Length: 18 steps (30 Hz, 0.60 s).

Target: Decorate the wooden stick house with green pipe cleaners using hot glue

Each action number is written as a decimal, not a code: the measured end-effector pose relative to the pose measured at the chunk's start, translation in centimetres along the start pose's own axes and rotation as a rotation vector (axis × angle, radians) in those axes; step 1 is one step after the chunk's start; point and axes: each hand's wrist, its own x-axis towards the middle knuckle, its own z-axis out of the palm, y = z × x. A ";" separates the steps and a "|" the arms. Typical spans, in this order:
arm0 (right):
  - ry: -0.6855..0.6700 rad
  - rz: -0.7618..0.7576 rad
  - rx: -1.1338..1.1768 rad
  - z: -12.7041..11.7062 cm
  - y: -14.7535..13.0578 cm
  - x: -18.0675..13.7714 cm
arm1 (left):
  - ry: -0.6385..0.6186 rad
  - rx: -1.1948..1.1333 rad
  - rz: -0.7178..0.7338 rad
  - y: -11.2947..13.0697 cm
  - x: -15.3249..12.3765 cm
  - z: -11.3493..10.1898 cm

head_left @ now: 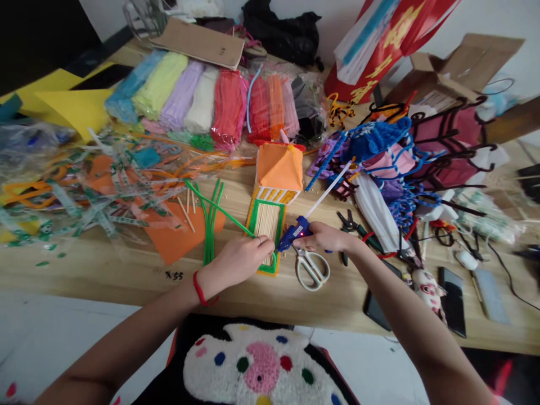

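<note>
1. Step in hand, prob.: gluing the green strip (233,217) onto the panel (270,212).
2. Panel loc.: flat on the table (236,304), in front of the person, approx. centre, nr. edge; far end meets the orange-roofed house (279,166).
3. L hand (242,259): fingers together, pinching the strip over the panel's nr. half; exact fingertip contact hidden.
4. R hand (324,237): clamped on the gun (295,232), nozzle pointing at the panel's R edge; can't tell if tip touches. White glue stick (329,188) juts from its rear.
5. Next move calls for, I'd say: strip held steady on the border, nozzle close, fingertips clear of hot glue.
6. Counts: 1 panel, 1 house, 1 gun, 1 glue stick, 1 pr. scissors (311,270) just beside the gun, 1 strip in L hand.
7. Spare strips (208,239), L of panel: several, overlapping, no exact no. Loose wood sticks (184,215) nearby: approx. 3.
8. Packs (201,101) at back: min. 8.
</note>
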 end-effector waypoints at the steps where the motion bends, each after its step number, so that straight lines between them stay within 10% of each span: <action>1: 0.003 0.004 -0.001 0.0 0.0 0.0 | 0.000 0.000 0.000 0.0 0.0 0.0; 18: 0.142 0.011 -0.121 -0.7 0.3 0.1 | 0.056 -0.055 -0.013 -0.3 0.2 -0.1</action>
